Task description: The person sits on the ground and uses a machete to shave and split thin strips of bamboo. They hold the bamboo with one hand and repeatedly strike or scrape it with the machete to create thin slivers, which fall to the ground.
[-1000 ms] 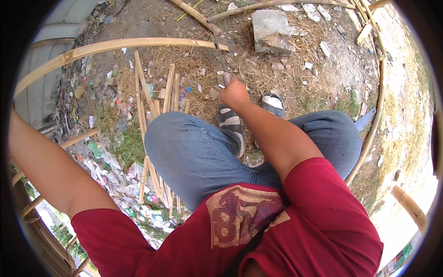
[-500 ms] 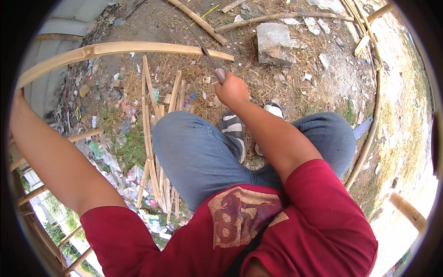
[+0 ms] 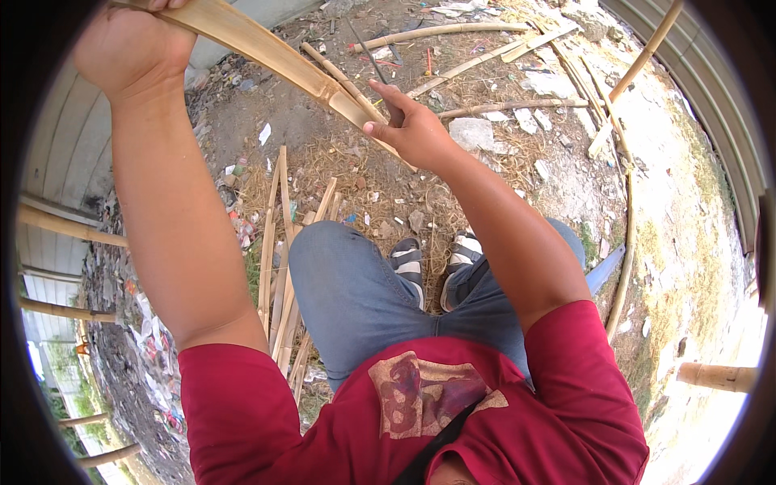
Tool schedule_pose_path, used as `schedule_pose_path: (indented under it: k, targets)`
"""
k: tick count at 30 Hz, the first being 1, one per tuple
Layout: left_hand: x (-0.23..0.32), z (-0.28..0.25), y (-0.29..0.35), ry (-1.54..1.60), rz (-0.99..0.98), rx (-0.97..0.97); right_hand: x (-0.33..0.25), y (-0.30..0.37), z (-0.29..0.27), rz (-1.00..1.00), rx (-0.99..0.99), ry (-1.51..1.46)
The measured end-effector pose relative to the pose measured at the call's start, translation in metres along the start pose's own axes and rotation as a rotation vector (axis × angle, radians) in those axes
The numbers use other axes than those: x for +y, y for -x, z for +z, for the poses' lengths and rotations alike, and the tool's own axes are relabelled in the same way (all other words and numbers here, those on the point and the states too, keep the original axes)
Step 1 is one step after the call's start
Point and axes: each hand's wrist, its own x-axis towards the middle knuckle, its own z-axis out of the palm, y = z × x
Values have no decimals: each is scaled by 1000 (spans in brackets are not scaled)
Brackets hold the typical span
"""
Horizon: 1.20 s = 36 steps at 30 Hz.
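Note:
High at the left, my left hand (image 3: 137, 52) is closed around a long split bamboo strip (image 3: 267, 55). The strip slants down to the right, its paler inner face turned up and a node close to the lower end. My right hand (image 3: 416, 133) grips a long knife (image 3: 369, 55) whose dark thin blade points up and away. Most of the knife's handle is hidden by the fingers. The right thumb lies against the strip near its lower end, and the forefinger is stretched along the knife.
Split bamboo pieces (image 3: 275, 242) lie beside my left knee. Beyond my feet are a concrete block (image 3: 471, 134) and bamboo poles (image 3: 440, 34). A blue flat blade (image 3: 606, 271) shows by my right knee. Bamboo bars (image 3: 69, 224) stick out at left; litter covers the ground.
My left hand has risen with the bamboo strip, which now slants more steeply. The right hand has shifted slightly up and right, and its thumb now touches the strip. The view has tilted upward.

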Motion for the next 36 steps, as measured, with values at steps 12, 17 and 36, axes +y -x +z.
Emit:
schedule_pose_path:
  k: [12,17,36]
  targets:
    - [-54,145,1,-900,369,-268,-1,4,-45,159,251,-431]
    - [-61,126,-14,-1050,250,-307,15,6,-83,155,515,-535]
    - [-212,16,253,-577,-1217,-570,42,25,-153,53,719,-1267]
